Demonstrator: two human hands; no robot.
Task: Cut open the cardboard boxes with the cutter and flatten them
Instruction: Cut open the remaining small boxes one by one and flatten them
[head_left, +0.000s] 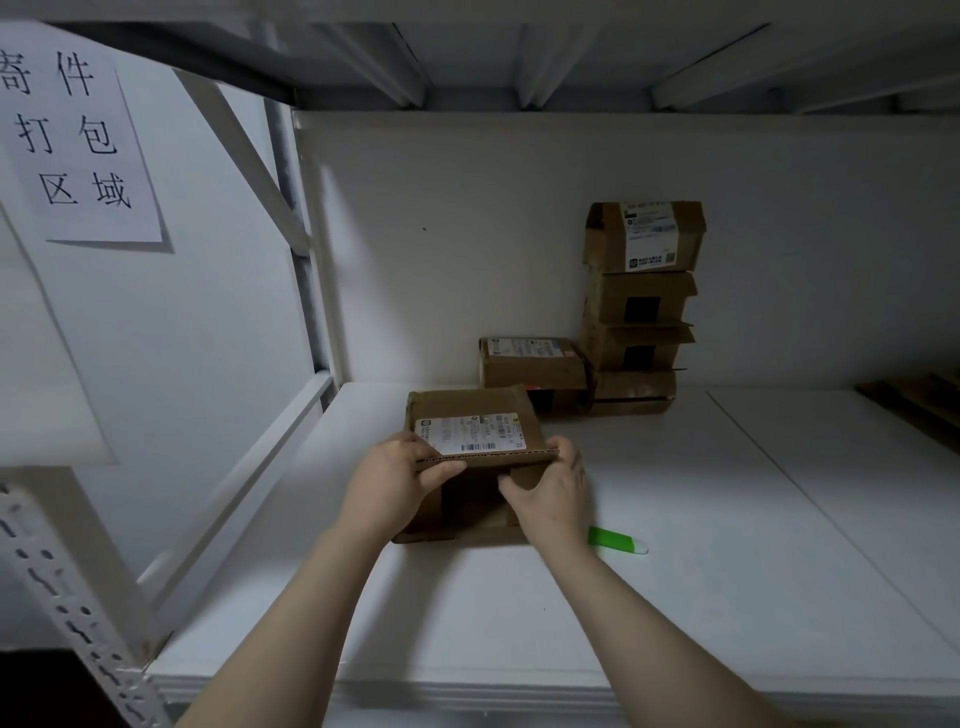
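A brown cardboard box (470, 415) with a white shipping label stands on the white shelf (675, 545) in front of me. My left hand (392, 478) grips the near top edge of the box at its left end, thumb under the flap. My right hand (550, 491) holds the same edge at its right end, fingers curled on the front face. A green cutter (618, 540) with a white tip lies on the shelf just right of my right wrist, with no hand on it.
Another labelled box (532, 364) sits behind the held one. A stack of several boxes (639, 306) leans against the back wall. A shelf post with a diagonal brace (306, 249) and a paper sign (78, 135) are at the left. Another shelf hangs overhead.
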